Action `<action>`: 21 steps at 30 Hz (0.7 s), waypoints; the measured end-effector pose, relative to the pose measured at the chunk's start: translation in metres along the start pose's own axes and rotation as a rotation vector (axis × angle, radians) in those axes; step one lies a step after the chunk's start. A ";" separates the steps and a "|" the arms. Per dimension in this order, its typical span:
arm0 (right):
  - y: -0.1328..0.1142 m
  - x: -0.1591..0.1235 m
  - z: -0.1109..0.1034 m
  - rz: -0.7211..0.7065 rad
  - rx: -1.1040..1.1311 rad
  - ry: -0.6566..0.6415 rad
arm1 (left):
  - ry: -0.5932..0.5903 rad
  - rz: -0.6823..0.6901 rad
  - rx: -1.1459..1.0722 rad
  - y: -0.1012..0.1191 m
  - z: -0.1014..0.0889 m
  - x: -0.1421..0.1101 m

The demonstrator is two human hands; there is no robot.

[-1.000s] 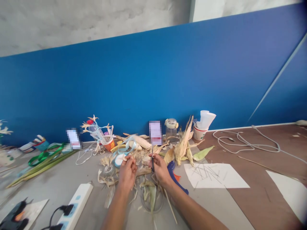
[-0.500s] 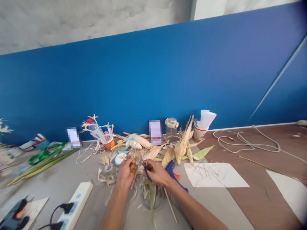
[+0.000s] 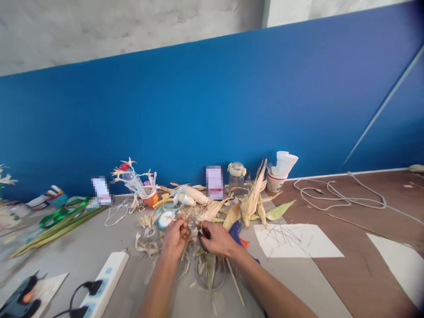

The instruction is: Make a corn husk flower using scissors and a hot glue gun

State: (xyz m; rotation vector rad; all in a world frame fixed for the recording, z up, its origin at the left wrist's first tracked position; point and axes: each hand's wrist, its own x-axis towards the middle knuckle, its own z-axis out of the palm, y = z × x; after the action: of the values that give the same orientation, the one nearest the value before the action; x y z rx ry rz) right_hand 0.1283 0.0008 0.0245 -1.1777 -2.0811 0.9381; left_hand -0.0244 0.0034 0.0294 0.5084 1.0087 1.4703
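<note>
My right hand (image 3: 215, 238) has its fingers through the black handles of a pair of scissors (image 3: 202, 243), whose blades are hard to make out against the husks. Just left of it, my left hand (image 3: 176, 234) is closed in a pinch; a small pale piece seems to be at its fingertips, too small to name. Dried corn husks (image 3: 212, 210) lie behind and around both hands. A spool of light blue ribbon (image 3: 165, 219) is right behind my left hand, and a roll of clear tape (image 3: 150, 232) lies to its left.
A blue glue gun (image 3: 236, 232) lies right of my right hand, beside white paper (image 3: 298, 241) with thin wires on it. A power strip (image 3: 107, 282) stands front left. Behind are an orange cup (image 3: 151, 198), a jar (image 3: 236, 176) and a paper cup (image 3: 276, 182).
My right hand and the scissors have turned slightly, and the scissors' handles look a little wider apart. My left hand stays almost in place, still pinched.
</note>
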 end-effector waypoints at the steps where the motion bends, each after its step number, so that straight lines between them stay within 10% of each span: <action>1: 0.000 0.000 0.000 0.006 -0.004 0.004 | -0.003 -0.007 0.009 0.000 0.000 0.000; 21: 0.003 0.001 -0.012 0.035 -0.017 0.006 | -0.039 -0.089 0.166 -0.001 -0.005 0.002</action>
State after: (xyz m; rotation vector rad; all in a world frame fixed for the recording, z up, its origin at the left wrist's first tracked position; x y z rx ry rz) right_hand 0.1381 0.0060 0.0294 -1.2276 -2.0738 0.9334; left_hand -0.0280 0.0038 0.0251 0.6011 1.1143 1.2998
